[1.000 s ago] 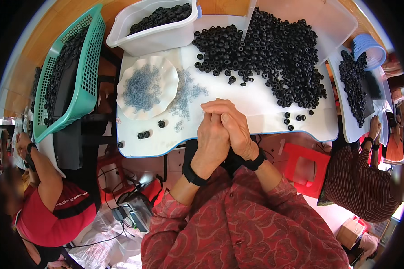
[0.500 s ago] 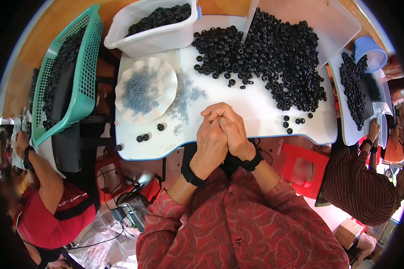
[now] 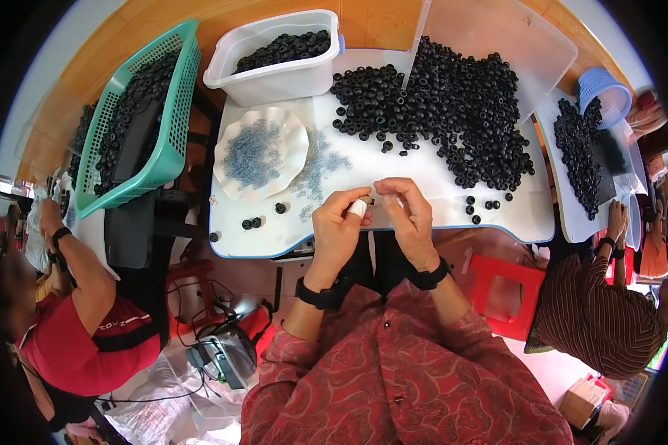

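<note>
Over the front edge of the white table (image 3: pixel 274 228), my left hand (image 3: pixel 332 231) is closed in a pinch. A white wrap (image 3: pixel 358 208) shows at its thumb, and a small brownish piece (image 3: pixel 369 200), too small to name, is at the fingertips. Close by on its right, my right hand (image 3: pixel 411 222) holds its thumb and bent fingers apart, with nothing visible in them. Beyond my hands lies a large heap of black ring-shaped parts (image 3: pixel 453 111). To the left, a white wavy-rimmed plate (image 3: pixel 293 137) holds small clear bluish pieces (image 3: pixel 252 152); more are scattered beside it.
A white tub (image 3: pixel 274 87) and a green basket (image 3: pixel 172 144) hold black parts. A translucent panel (image 3: pixel 497 44) stands by the heap. Loose black parts (image 3: pixel 252 222) lie near the edge. A red stool (image 3: pixel 506 293) is below. Co-workers sit left (image 3: pixel 89 326) and right (image 3: pixel 597 311).
My hands were clasped together and have parted; the left has moved slightly left, the right slightly right. The small piece and white wrap have come into sight. The view has shifted slightly.
</note>
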The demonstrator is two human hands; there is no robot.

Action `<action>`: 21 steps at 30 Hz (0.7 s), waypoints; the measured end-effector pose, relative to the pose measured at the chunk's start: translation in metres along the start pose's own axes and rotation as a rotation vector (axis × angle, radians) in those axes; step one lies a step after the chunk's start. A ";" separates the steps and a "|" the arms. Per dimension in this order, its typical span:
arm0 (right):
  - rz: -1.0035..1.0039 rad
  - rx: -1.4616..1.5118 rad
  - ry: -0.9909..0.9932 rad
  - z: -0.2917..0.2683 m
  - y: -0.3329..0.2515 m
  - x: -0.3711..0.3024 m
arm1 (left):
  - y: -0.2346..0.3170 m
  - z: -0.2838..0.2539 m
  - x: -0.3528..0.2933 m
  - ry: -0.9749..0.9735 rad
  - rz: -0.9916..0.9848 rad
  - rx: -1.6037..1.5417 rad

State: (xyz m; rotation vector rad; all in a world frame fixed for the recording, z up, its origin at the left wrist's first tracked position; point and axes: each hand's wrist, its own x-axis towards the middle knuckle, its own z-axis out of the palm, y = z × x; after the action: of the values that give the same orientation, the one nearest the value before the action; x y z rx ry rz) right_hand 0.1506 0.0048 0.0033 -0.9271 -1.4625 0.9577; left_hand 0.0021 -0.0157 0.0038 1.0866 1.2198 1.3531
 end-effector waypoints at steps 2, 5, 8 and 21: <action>-0.006 -0.005 -0.009 0.000 -0.006 -0.005 | 0.008 -0.003 -0.002 -0.040 -0.063 -0.089; -0.063 -0.055 -0.033 0.002 -0.017 -0.007 | 0.016 -0.003 -0.005 -0.055 -0.090 -0.181; -0.057 -0.032 -0.041 0.006 -0.024 -0.007 | 0.020 -0.004 -0.008 -0.066 -0.100 -0.266; 0.230 0.387 -0.227 -0.029 -0.020 0.007 | 0.048 -0.024 -0.005 -0.364 -0.163 -0.216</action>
State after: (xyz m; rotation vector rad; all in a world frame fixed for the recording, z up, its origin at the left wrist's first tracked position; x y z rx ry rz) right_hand 0.1777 0.0056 0.0264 -0.7252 -1.3057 1.4963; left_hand -0.0252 -0.0243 0.0494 1.0024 0.8543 1.0778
